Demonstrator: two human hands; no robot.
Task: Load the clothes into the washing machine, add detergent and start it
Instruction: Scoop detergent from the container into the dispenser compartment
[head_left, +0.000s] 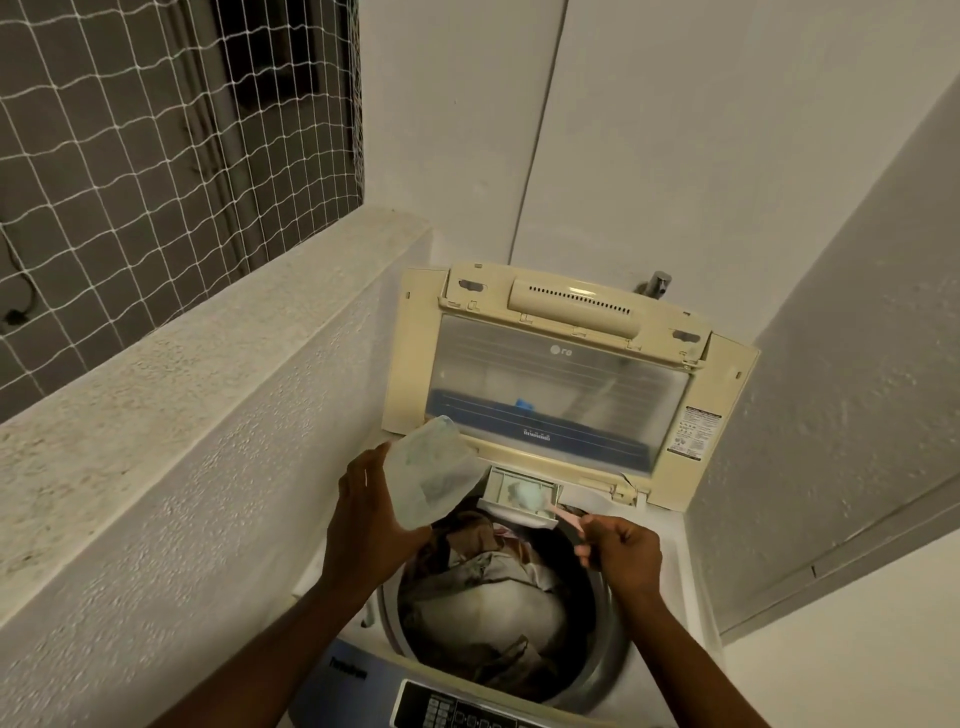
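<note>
A top-loading washing machine (670, 551) stands with its lid (566, 364) raised. Clothes (488, 608) in brown, grey and white fill its drum. At the drum's far rim a small detergent drawer (498, 506) is pulled out, with pale powder in it. My left hand (369, 525) holds a translucent detergent container (431, 473), tilted, above the drum's left side. My right hand (618, 551) grips a pink scoop (563, 515) whose bowl rests over the drawer.
A rough white parapet wall (208, 364) with netting above runs close along the machine's left. White walls close in behind and to the right. A tap (657, 285) sticks out behind the lid. The control panel (452, 709) lies at the near edge.
</note>
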